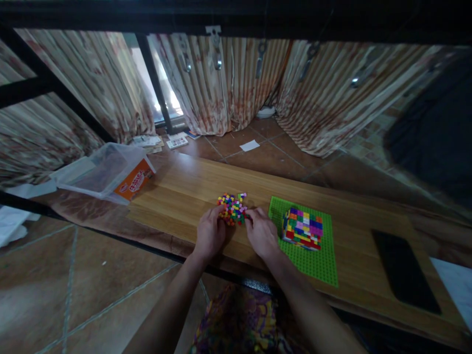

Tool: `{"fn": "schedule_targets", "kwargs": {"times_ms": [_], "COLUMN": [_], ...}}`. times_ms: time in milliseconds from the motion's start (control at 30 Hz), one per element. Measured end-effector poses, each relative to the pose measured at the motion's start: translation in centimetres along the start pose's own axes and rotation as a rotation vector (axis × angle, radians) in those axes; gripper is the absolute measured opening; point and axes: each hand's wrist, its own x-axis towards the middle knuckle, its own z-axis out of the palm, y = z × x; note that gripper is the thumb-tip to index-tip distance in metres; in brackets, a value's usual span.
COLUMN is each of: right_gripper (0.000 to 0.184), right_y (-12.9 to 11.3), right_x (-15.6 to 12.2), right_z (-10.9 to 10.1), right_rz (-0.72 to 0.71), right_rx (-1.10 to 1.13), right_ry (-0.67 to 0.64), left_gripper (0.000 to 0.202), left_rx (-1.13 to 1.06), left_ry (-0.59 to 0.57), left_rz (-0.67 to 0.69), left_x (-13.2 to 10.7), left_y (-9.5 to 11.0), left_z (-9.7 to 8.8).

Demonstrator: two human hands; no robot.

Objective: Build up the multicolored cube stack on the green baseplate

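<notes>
A heap of small multicoloured bricks lies on the low wooden table. My left hand rests at the heap's left side with its fingers curled onto the bricks. My right hand touches the heap's right side, fingers bent and pinched at a brick. To the right a green baseplate carries a block of stacked coloured bricks. What the fingers grip is too small to name.
A clear plastic box with an orange label lies on its side at the table's left end. A black flat object sits on the right. Papers lie on the tiled floor by the curtains.
</notes>
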Motion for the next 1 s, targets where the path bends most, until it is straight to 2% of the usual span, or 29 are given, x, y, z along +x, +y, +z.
{"fn": "schedule_targets", "kwargs": {"times_ms": [133, 400, 600, 767, 1000], "right_gripper": [0.016, 0.016, 0.026, 0.025, 0.015], "right_y": [0.4, 1.2, 0.2, -0.8, -1.0], "right_x": [0.2, 0.4, 4.4, 7.8, 7.5], "right_z": [0.3, 0.1, -0.4, 0.6, 1.1], "right_rz": [0.012, -0.013, 0.018, 0.018, 0.024], "right_rx": [0.052, 0.199, 0.188, 0.04, 0.001], "right_ry": [0.031, 0.093, 0.125, -0.002, -0.05], "left_gripper": [0.041, 0.042, 0.046, 0.047, 0.048], "left_rx": [-0.001, 0.018, 0.0, 0.011, 0.005], "left_ry": [-0.017, -0.024, -0.018, -0.014, -0.006], "left_rz": [0.027, 0.018, 0.023, 0.025, 0.042], "left_x": [-0.6, -0.9, -1.0, -1.1, -1.1], "left_y": [0.2, 0.5, 0.4, 0.3, 0.0], "left_z": [0.3, 0.3, 0.5, 0.6, 0.8]}}
